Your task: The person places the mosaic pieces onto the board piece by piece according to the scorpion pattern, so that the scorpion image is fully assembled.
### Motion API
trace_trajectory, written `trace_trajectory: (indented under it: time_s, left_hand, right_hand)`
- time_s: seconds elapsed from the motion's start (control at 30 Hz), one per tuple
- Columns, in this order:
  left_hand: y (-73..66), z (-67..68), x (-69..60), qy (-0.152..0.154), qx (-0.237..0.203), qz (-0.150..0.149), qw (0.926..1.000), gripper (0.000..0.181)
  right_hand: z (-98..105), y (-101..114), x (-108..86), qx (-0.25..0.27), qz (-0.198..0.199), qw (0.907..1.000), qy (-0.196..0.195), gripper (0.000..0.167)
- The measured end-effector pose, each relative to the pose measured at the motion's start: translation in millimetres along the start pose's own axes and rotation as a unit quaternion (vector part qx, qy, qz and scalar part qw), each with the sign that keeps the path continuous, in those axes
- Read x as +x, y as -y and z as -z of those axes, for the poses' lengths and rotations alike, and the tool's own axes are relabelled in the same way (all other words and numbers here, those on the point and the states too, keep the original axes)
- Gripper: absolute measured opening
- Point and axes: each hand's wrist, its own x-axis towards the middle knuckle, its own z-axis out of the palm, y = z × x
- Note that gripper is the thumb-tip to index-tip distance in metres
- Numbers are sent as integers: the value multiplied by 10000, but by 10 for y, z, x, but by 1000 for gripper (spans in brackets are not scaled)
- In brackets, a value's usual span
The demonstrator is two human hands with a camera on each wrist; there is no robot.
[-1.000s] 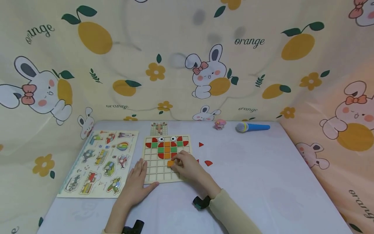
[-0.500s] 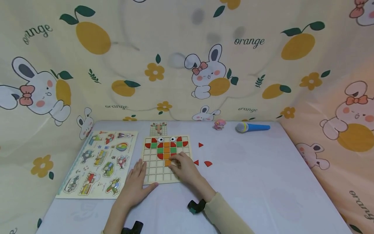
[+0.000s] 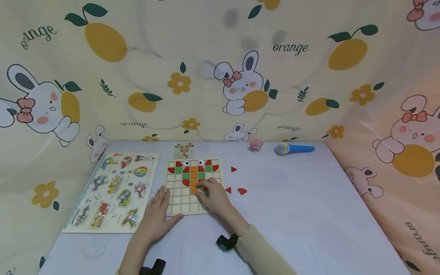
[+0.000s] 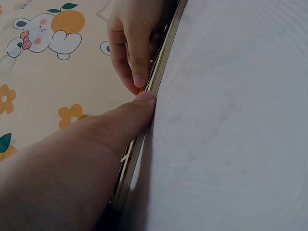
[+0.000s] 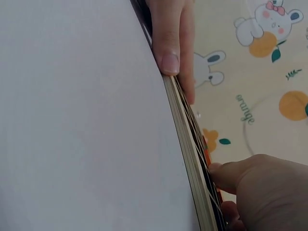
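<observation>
A wooden grid board [image 3: 177, 198] lies on the table, with red, green and orange tiles and two eye tiles set in its upper part. My left hand [image 3: 156, 214] rests on its left edge and lower corner, fingers straight and thumb spread. My right hand [image 3: 216, 196] has its thumb and forefinger curled at an orange square tile [image 3: 193, 190], which sits at the bottom of the orange column. In the left wrist view the thumb [image 4: 137, 108] presses the board's edge. The right wrist view shows the right fingertips low over the board, the tile itself mostly hidden.
Loose red pieces [image 3: 242, 191] lie right of the board. A small pattern card [image 3: 184, 151] is behind it. A picture puzzle board [image 3: 113, 200] lies at the left. A pink toy figure [image 3: 256, 145] and a blue toy microphone [image 3: 295, 149] are at the back.
My right hand has shifted slightly left with the orange square tile, which now lines up under the orange column. The left hand keeps its place on the board.
</observation>
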Motion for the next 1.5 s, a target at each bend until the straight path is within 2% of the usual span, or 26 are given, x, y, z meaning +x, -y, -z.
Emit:
trace_trajectory:
  time_s: [0.23, 0.37, 0.5, 0.63, 0.73, 0.8, 0.97, 1.07, 1.2, 1.33, 1.5]
  left_hand:
    - [13, 1, -7, -142, -11, -76, 9999, 104]
    - [19, -27, 1, -109, -8, -89, 9999, 105]
    - [17, -44, 6, -162, -51, -106, 9998, 104]
    - [16, -48, 11, -183, -57, -94, 9998, 105]
    - [21, -55, 13, -94, -26, -48, 9999, 106]
    - [25, -62, 14, -57, 2, -38, 10000, 106]
    - [23, -65, 8, -39, -3, -45, 10000, 106]
    - [18, -60, 5, -41, -17, -46, 10000, 106]
    - [16, -47, 5, -50, -24, -40, 10000, 107]
    - [21, -35, 4, -12, -58, -12, 10000, 107]
    - [25, -29, 9, 12, -50, 12, 10000, 107]
  right_hand:
    - [-20, 11, 22, -38, -27, 10000, -14, 25]
    - [13, 23, 17, -58, -131, 9998, 162, 28]
    - [112, 42, 21, 166, -214, 9990, 362, 28]
    - [305, -7, 53, 451, -165, 9985, 246, 22]
    - [522, -130, 59, 470, -190, 9987, 106, 20]
    - [693, -257, 42, 468, -350, 9982, 147, 21]
    - [1090, -705, -51, 351, -861, 9942, 550, 19]
    - [1248, -955, -131, 392, -1101, 9904, 734, 18]
    - [1336, -1128, -206, 714, -1212, 9840, 1091, 26]
    - [1322, -1137, -220, 752, -1077, 9812, 1417, 35]
    - [1280, -1081, -213, 573, -1069, 9849, 1235, 24]
